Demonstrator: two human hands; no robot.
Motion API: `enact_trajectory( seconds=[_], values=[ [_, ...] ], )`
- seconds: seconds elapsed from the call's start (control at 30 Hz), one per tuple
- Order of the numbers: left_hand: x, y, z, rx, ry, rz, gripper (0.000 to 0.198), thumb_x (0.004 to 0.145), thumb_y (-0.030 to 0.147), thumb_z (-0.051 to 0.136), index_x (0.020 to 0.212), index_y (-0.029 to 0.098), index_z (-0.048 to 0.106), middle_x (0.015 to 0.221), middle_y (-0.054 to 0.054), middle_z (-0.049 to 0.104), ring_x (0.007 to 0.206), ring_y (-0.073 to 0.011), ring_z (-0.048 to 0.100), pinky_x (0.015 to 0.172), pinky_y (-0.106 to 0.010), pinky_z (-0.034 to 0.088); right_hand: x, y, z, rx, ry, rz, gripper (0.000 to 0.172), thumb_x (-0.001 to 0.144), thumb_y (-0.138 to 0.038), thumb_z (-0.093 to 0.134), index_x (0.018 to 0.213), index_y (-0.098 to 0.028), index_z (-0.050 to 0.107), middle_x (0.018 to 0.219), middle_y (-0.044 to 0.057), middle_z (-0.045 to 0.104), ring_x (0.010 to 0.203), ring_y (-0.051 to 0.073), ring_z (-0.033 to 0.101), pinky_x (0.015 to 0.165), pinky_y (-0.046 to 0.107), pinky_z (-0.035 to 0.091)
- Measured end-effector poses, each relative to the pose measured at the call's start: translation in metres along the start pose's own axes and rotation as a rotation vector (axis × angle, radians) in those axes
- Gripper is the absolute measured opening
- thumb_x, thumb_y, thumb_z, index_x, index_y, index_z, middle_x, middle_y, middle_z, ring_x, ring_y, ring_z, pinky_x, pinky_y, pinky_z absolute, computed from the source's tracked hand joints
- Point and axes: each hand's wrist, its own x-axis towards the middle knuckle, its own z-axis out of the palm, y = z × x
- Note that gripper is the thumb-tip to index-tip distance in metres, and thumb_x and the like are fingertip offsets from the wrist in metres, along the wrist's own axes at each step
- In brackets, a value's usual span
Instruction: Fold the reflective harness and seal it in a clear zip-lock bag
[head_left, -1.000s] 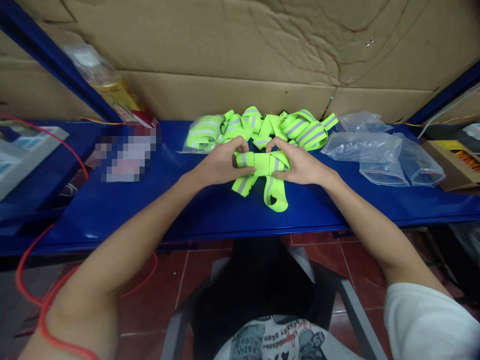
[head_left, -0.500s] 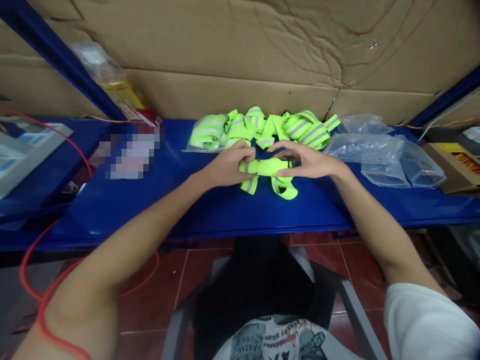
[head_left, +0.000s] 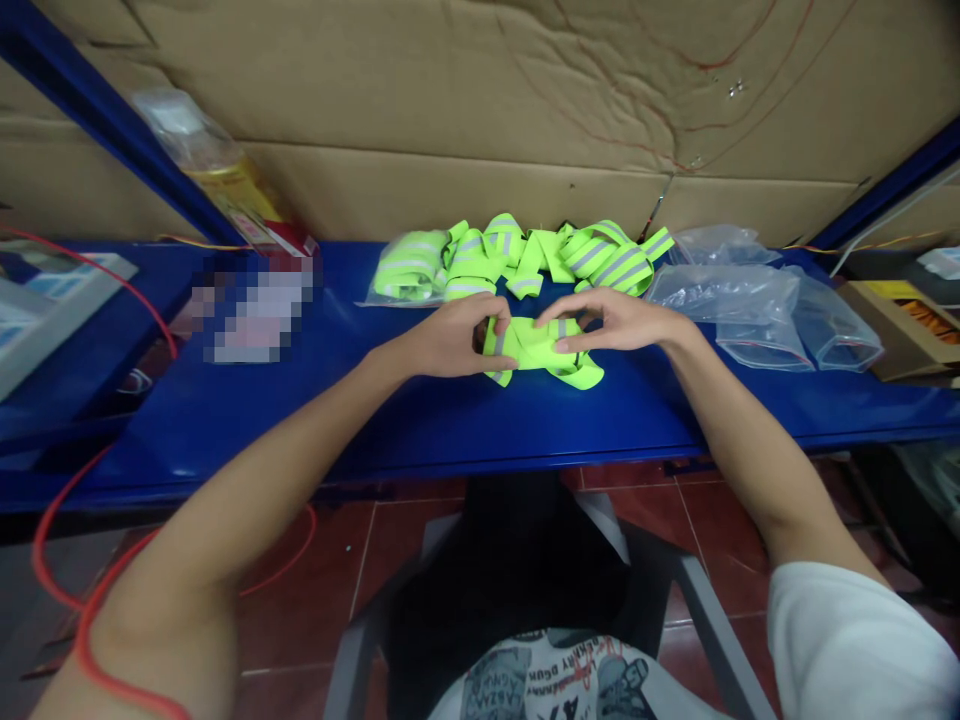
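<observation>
On the blue counter (head_left: 300, 420), seen from the head camera, both hands pinch a folded green band (head_left: 541, 352) at its middle: left hand (head_left: 450, 340) fingers closed on its left end, right hand (head_left: 619, 322) fingers on its right. Farther off lie more bands (head_left: 517, 258), with clear bags (head_left: 757, 300) to the right.

Both bare forearms reach forward and meet at the middle, hands facing each other.

The left hand (head_left: 450, 340) lies knuckles up, its fingers curled inward and the thumb tucked toward the right hand, closed in a pinching grip. The right hand (head_left: 611, 322) is arched, wrist slightly raised, with the index finger and thumb stretched toward the left hand and the other fingers bent beneath. The fingertips of the two hands are just beside each other. A white sleeve covers the right upper arm.
</observation>
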Motion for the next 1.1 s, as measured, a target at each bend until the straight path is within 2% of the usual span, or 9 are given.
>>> enact_trajectory(
  seconds=[0.1, 0.2, 0.33, 0.5, 0.67, 0.73, 0.87, 1.0, 1.1],
  values=[
    [0.0, -0.001, 0.005, 0.087, 0.096, 0.04, 0.056, 0.076, 0.036, 0.093, 0.12, 0.02, 0.06, 0.115, -0.006, 0.068, 0.084, -0.0174, 0.061, 0.076, -0.032, 0.053, -0.002, 0.004, -0.004, -0.052, 0.058, 0.15, 0.076, 0.07, -0.054, 0.098, 0.135, -0.022, 0.075, 0.107, 0.003, 0.078, 0.084, 0.019, 0.065, 0.067, 0.03, 0.05],
    [-0.001, -0.004, 0.008, 0.131, 0.121, 0.062, 0.08, 0.074, 0.033, 0.096, 0.144, 0.02, 0.059, 0.126, -0.009, 0.068, 0.101, -0.0235, 0.066, 0.092, -0.039, 0.058, -0.002, 0.004, -0.003, -0.071, -0.006, 0.248, 0.054, 0.07, -0.055, 0.096, 0.107, -0.019, 0.079, 0.086, 0.001, 0.073, 0.072, 0.018, 0.06, 0.061, 0.031, 0.045],
    [-0.002, -0.007, 0.012, 0.177, 0.175, 0.02, 0.068, 0.074, 0.036, 0.099, 0.134, 0.021, 0.07, 0.123, -0.009, 0.068, 0.113, -0.0281, 0.067, 0.1, -0.044, 0.059, 0.0, 0.001, 0.003, -0.116, 0.086, 0.112, 0.047, 0.072, -0.05, 0.094, 0.103, -0.02, 0.075, 0.089, 0.0, 0.07, 0.077, 0.018, 0.059, 0.065, 0.03, 0.046],
    [-0.002, -0.003, 0.017, 0.192, 0.276, -0.068, 0.062, 0.082, 0.028, 0.093, 0.138, 0.02, 0.066, 0.127, -0.009, 0.076, 0.113, -0.0282, 0.072, 0.101, -0.045, 0.06, 0.01, 0.014, 0.016, -0.002, 0.33, 0.001, 0.061, 0.068, -0.044, 0.097, 0.121, -0.021, 0.075, 0.117, 0.005, 0.075, 0.108, 0.03, 0.068, 0.097, 0.046, 0.057],
    [-0.001, -0.002, 0.017, 0.297, 0.324, -0.215, 0.061, 0.077, 0.037, 0.098, 0.128, 0.017, 0.07, 0.12, -0.012, 0.08, 0.114, -0.0363, 0.073, 0.1, -0.052, 0.06, 0.017, 0.024, 0.022, 0.124, 0.429, -0.016, 0.081, 0.062, -0.04, 0.101, 0.136, -0.022, 0.073, 0.141, 0.009, 0.072, 0.135, 0.036, 0.064, 0.123, 0.057, 0.048],
    [-0.001, -0.003, 0.018, 0.332, 0.326, -0.2, 0.056, 0.078, 0.036, 0.097, 0.124, 0.018, 0.07, 0.118, -0.012, 0.081, 0.112, -0.036, 0.074, 0.098, -0.051, 0.061, 0.017, 0.024, 0.023, 0.146, 0.439, 0.073, 0.086, 0.057, -0.038, 0.103, 0.136, -0.02, 0.073, 0.137, 0.011, 0.073, 0.132, 0.038, 0.066, 0.121, 0.061, 0.051],
    [-0.001, -0.008, 0.023, 0.277, 0.387, -0.111, 0.05, 0.082, 0.026, 0.09, 0.125, 0.019, 0.066, 0.118, -0.009, 0.079, 0.103, -0.0285, 0.075, 0.087, -0.042, 0.063, 0.016, 0.02, 0.026, 0.344, 0.399, 0.228, 0.067, 0.052, -0.037, 0.105, 0.11, -0.018, 0.077, 0.112, 0.01, 0.081, 0.107, 0.036, 0.075, 0.106, 0.062, 0.061],
    [0.0, -0.015, 0.03, 0.242, 0.5, -0.038, 0.047, 0.084, 0.024, 0.087, 0.125, 0.019, 0.065, 0.12, -0.009, 0.078, 0.106, -0.0266, 0.075, 0.09, -0.041, 0.063, 0.018, 0.015, 0.026, 0.444, 0.493, 0.155, 0.076, 0.046, -0.034, 0.107, 0.113, -0.021, 0.075, 0.111, 0.005, 0.081, 0.11, 0.033, 0.075, 0.11, 0.059, 0.062],
    [0.001, -0.014, 0.033, 0.215, 0.579, -0.018, 0.049, 0.087, 0.027, 0.084, 0.131, 0.019, 0.064, 0.127, -0.01, 0.076, 0.112, -0.0263, 0.074, 0.09, -0.039, 0.064, 0.017, 0.009, 0.023, 0.486, 0.479, 0.107, 0.075, 0.051, -0.033, 0.106, 0.118, -0.021, 0.074, 0.12, 0.007, 0.081, 0.118, 0.033, 0.074, 0.115, 0.056, 0.06]
  ],
)
